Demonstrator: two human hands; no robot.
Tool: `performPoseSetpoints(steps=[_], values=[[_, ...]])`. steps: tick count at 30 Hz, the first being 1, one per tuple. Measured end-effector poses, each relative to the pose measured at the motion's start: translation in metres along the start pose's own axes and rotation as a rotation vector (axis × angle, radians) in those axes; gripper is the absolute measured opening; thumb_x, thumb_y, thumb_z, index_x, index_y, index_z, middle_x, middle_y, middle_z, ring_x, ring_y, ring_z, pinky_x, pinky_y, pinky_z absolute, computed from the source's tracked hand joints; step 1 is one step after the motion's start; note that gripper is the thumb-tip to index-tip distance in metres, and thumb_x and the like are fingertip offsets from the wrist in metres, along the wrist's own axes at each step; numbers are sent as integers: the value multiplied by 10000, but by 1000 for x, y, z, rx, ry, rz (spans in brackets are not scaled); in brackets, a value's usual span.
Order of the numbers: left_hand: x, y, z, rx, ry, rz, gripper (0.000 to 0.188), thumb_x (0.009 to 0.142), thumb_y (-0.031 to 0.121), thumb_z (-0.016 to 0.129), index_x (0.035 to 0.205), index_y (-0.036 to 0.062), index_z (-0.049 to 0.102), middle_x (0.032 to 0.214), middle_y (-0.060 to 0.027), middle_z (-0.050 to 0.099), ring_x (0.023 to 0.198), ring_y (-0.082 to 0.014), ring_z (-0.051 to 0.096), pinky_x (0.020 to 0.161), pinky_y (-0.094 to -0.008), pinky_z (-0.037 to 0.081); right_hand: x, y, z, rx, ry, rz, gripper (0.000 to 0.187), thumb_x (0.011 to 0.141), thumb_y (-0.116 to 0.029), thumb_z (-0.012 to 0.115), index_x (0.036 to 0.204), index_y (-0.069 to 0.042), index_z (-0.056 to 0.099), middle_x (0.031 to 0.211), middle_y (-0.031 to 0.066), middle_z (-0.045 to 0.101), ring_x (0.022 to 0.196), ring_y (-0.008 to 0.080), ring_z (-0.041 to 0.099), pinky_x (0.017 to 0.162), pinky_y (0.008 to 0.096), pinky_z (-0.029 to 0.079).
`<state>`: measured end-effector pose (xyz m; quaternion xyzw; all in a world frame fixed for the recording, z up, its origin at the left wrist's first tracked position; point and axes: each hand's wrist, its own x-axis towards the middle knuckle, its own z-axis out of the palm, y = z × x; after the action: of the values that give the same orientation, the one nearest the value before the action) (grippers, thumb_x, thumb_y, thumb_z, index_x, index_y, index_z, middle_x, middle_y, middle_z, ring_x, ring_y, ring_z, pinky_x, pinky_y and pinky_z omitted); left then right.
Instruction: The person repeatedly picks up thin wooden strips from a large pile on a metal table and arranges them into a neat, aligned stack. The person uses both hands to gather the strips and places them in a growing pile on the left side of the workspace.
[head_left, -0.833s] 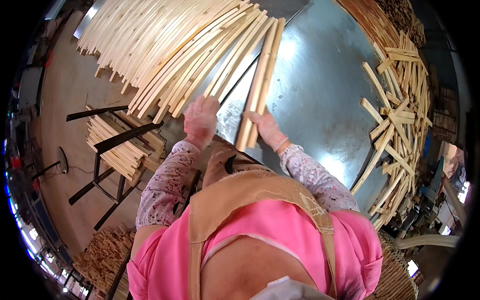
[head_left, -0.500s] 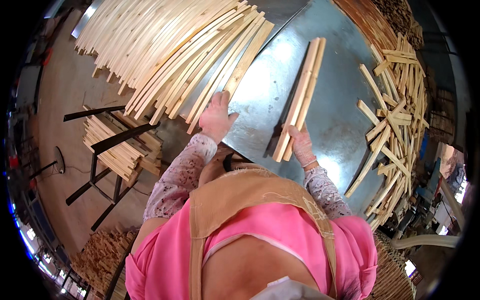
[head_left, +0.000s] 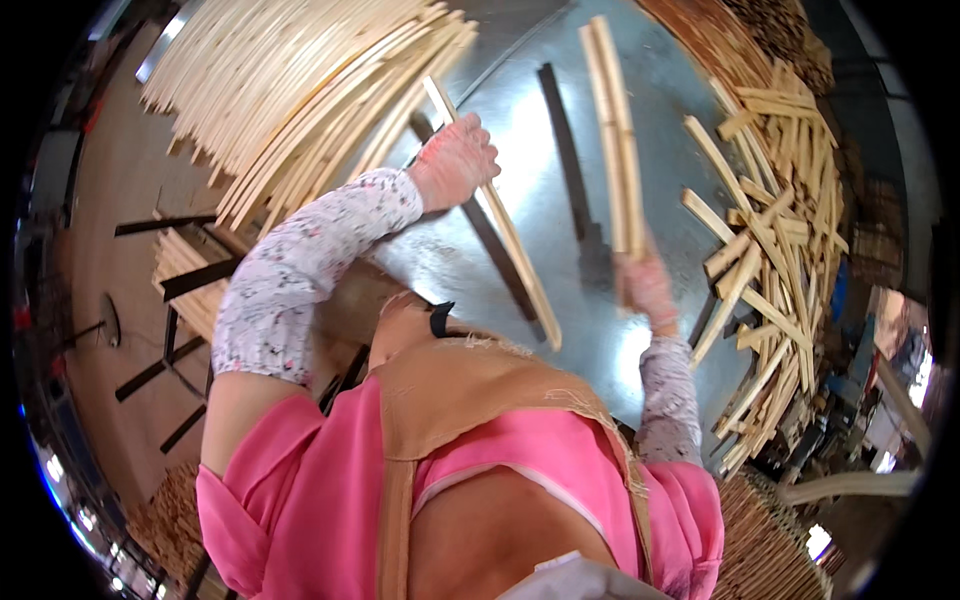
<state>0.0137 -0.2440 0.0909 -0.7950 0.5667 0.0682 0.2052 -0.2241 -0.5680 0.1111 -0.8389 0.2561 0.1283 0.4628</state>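
Head view: left hand (head_left: 455, 160) closed around one wooden strip (head_left: 495, 215) slanting over the metal table (head_left: 560, 300); right hand (head_left: 648, 288) gripping a bundle of strips (head_left: 612, 130) (held upright), scrap pile (head_left: 775, 200) beside.

No packages, labels, signs or screens are visible anywhere in this overhead view.

Pale tan wooden strips (head_left: 612, 130), grey metal tabletop (head_left: 560, 250), pink shirt (head_left: 300, 500), speckled white sleeves (head_left: 300, 260).
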Motion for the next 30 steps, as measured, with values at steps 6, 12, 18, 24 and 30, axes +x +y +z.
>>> performPoseSetpoints(steps=[6, 12, 18, 24, 30], values=[[111, 97, 26, -1002, 495, -1021, 555, 1022, 457, 663, 1453, 108, 645, 1522, -191, 597, 1490, -362, 481, 1232, -501, 402, 2, 53, 90, 330, -114, 75, 849, 974, -343, 682, 1690, -29, 350, 1238, 220, 740, 1108, 303, 709, 1042, 380, 542], [89, 200, 8, -1548, 298, -818, 782, 1010, 424, 636, 1616, -20, 421, 1428, -292, 611, 1340, -413, 617, 1168, -481, 475, 5, 51, 117, 175, -167, 51, 832, 999, -378, 640, 1697, -85, 294, 1323, 316, 697, 1253, 475, 665, 1066, 466, 521], [65, 143, 32, -2309, 290, -514, 764, 950, 205, 752, 1608, -43, 450, 1385, -202, 677, 1223, -272, 675, 1080, -371, 531, 15, 24, 126, 581, -292, -89, 615, 1021, -295, 648, 1518, 41, 510, 1310, 198, 712, 1179, 297, 681, 1048, 387, 521], [0, 84, 44, -1907, 170, -647, 752, 964, 279, 746, 1583, -53, 476, 1386, -222, 698, 1259, -313, 678, 1124, -384, 503, 13, -10, 160, 635, -153, -29, 613, 1031, -268, 609, 1513, 66, 434, 1134, 231, 748, 894, 374, 742, 807, 459, 608], [-145, -30, 47, -1048, 19, -951, 766, 959, 470, 705, 1531, -15, 550, 1592, -288, 527, 1497, -394, 498, 1257, -438, 379, 9, -75, 253, -278, -224, -248, 401, 1026, -275, 594, 1369, -68, 596, 1463, 399, 533, 907, 471, 753, 803, 509, 632]])
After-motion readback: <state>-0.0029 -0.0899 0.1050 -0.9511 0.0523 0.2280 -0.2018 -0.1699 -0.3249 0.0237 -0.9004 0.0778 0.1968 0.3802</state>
